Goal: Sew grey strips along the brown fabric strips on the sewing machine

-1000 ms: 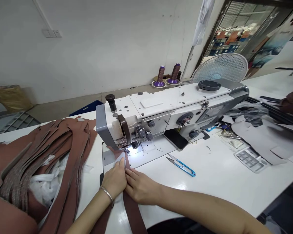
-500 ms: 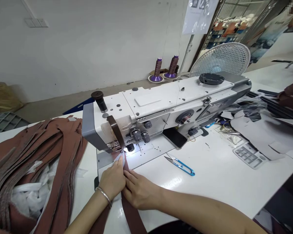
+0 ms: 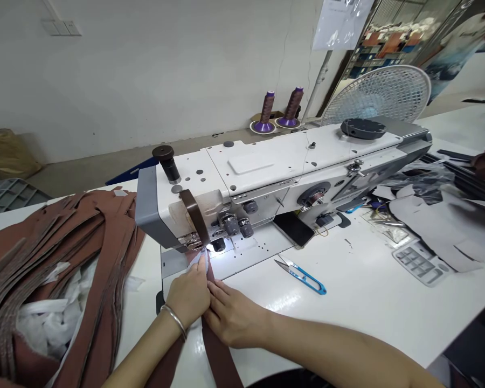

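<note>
A brown strip [image 3: 220, 353] runs from the table's front edge up under the presser foot of a white sewing machine [image 3: 275, 172]. My left hand [image 3: 188, 293], with a bangle on the wrist, presses flat on the strip and a white piece [image 3: 201, 265] just before the needle, fingers together. My right hand [image 3: 232, 316] lies beside it on the strip's right edge, fingers stretched forward and pinching the edge lightly. The needle area is lit by a small lamp.
A heap of brown strips and white scraps [image 3: 52, 285] covers the table's left. Blue thread snips [image 3: 303, 274] lie right of my hands. A phone [image 3: 293, 229], a calculator [image 3: 422, 262], grey cut pieces [image 3: 432, 215], thread cones [image 3: 293, 105] and a fan [image 3: 382, 94] stand further right and behind.
The view has shifted slightly; the machine sits a little lower left in view. My hands stay in the same place on the strip, with the left fingertips a touch closer to the needle.
</note>
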`<state>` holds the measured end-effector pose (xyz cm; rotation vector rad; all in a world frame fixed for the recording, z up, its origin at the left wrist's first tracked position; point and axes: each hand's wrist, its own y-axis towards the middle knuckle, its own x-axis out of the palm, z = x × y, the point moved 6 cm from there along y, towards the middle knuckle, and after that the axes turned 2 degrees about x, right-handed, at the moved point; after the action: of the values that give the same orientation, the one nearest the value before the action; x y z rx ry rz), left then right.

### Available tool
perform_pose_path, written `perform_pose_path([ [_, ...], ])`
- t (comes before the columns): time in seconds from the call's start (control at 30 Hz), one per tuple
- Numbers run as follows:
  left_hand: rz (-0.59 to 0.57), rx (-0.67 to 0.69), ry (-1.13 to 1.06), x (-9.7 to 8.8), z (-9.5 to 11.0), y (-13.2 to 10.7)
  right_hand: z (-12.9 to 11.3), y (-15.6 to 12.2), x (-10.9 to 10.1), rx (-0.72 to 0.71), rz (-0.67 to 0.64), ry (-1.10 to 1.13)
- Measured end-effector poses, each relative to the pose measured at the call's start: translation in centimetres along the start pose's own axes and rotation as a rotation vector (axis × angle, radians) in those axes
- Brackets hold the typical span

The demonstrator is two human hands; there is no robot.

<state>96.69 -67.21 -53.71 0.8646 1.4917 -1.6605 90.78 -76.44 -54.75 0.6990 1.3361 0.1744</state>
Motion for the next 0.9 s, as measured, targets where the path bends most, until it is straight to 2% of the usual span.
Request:
perform_pose_path([
  [0.2,0.009,0.016,-0.019,0.2,0.0,0.2,-0.1,0.0,-0.1,-0.002,0.006,-0.003],
  [0.5,0.099,0.065,-0.074,0.7,-0.2,0.8,0.3,0.0,0.4,0.030,0.042,-0.034],
  [0.63,0.073,0.048,-0.019,1.3,0.1,-0.6,-0.6,-0.4,-0.3,0.009,0.087,-0.096],
  [0.77,0.013,0.001,0.068,2.1,0.4,-2.4,-1.2,-0.7,-0.6,-0.020,0.065,-0.100],
  [0.9,0.001,0.038,0.077,2.2,0.9,-2.7,-1.3,-0.5,-0.5,-0.035,0.058,-0.092],
])
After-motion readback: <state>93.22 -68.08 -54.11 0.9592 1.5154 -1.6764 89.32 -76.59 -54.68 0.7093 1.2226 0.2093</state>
